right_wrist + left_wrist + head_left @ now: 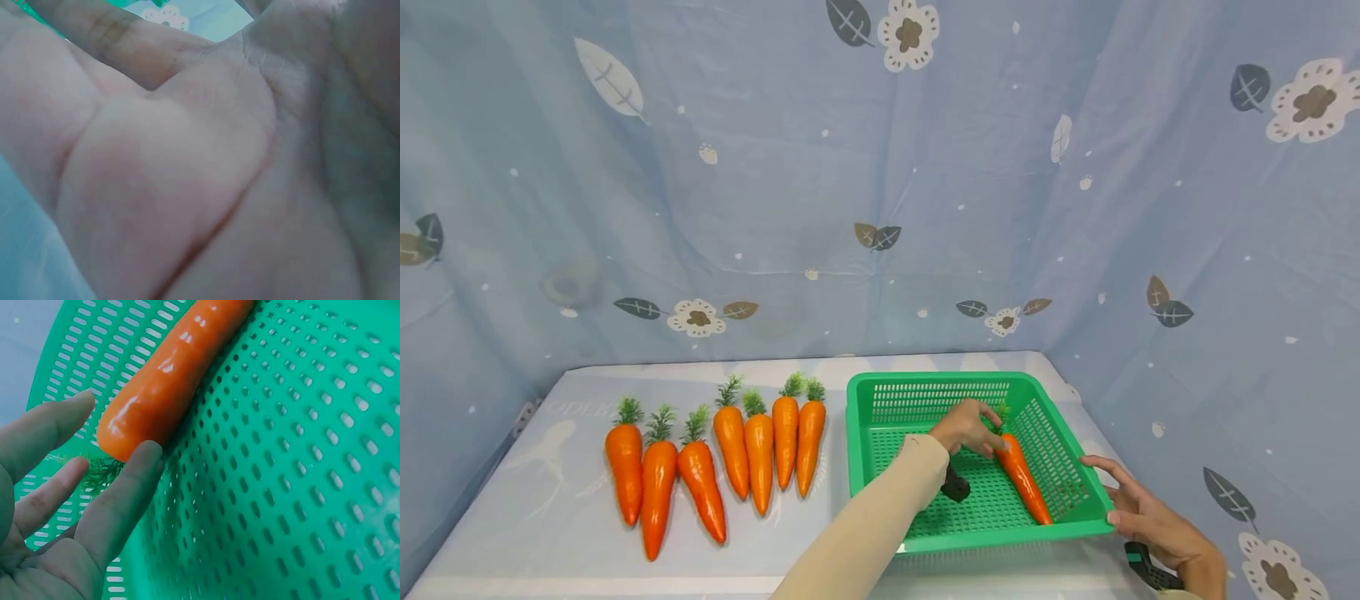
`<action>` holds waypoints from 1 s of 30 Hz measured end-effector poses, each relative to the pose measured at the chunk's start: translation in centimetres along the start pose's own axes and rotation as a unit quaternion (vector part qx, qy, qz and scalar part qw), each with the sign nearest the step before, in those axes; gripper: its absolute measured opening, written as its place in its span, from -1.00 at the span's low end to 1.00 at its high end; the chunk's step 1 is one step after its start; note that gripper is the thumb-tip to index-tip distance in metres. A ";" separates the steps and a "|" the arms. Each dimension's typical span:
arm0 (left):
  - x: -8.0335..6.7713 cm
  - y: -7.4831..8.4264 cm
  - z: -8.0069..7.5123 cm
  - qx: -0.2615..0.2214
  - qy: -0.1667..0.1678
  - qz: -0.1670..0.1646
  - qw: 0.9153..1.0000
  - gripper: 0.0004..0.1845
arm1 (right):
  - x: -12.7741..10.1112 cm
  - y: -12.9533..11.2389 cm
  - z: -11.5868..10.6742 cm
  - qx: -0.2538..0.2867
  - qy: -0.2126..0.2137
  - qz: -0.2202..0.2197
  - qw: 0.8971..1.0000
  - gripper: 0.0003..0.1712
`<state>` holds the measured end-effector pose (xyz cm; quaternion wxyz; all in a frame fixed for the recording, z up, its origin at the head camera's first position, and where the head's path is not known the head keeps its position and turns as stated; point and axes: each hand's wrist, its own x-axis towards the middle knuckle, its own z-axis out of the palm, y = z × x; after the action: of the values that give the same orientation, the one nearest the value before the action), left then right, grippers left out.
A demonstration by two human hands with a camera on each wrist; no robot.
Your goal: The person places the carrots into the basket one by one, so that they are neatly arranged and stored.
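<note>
In the head view, a green plastic basket (940,543) with slotted walls stands at the right of the table, one orange carrot (1024,483) with a leafy green top lying inside along its right wall. My left hand (967,427) reaches into the basket at the carrot's leafy end. The left wrist view has its fingers spread, one fingertip (149,453) at the thick end of the carrot (165,375) and the others apart from it. My right hand (1150,515) holds the basket's right rim near the front corner; its palm (162,175) fills most of the right wrist view.
Several more carrots (760,458) lie side by side on the white table (535,517), left of the basket, leafy ends toward the back. Blue patterned cloth (790,183) hangs behind and at both sides. A dark wrist strap (1142,562) sits on the right wrist.
</note>
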<state>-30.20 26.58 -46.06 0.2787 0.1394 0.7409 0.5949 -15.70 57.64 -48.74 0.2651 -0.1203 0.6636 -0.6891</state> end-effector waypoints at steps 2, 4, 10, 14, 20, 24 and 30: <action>-0.1 0.0 -0.1 0.000 -0.001 0.000 1.000 -0.59 | 0.2 -0.1 0.1 -0.001 -0.001 0.000 1.000 -0.24; -0.1 0.0 -0.2 0.002 0.000 0.002 1.000 -0.60 | 0.3 -0.1 0.1 0.000 -0.006 -0.002 1.000 -0.25; -0.7 1.0 -1.0 0.012 -0.021 0.033 0.999 -0.57 | 0.5 0.3 -0.1 0.009 -0.016 -0.002 1.000 -0.30; -1.3 2.5 -2.1 0.013 -0.041 0.069 0.997 -0.57 | 0.3 0.4 -0.4 0.000 -0.002 0.009 1.000 -0.34; -3.1 4.8 -5.0 0.010 -0.068 0.121 0.990 -0.62 | -0.2 0.5 -0.2 -0.003 0.013 0.027 1.000 -0.33; -4.7 5.6 -7.3 0.024 -0.069 0.148 0.986 -0.63 | -0.3 0.6 0.1 -0.004 0.020 0.040 0.999 -0.31; -7.6 6.1 -11.0 0.028 -0.061 0.182 0.981 -0.61 | 0.0 0.6 0.1 0.001 0.016 0.040 0.999 -0.31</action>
<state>-31.23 15.19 -36.81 0.2067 0.3155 0.7010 0.6052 -15.55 57.56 -49.29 0.2817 -0.0826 0.6715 -0.6804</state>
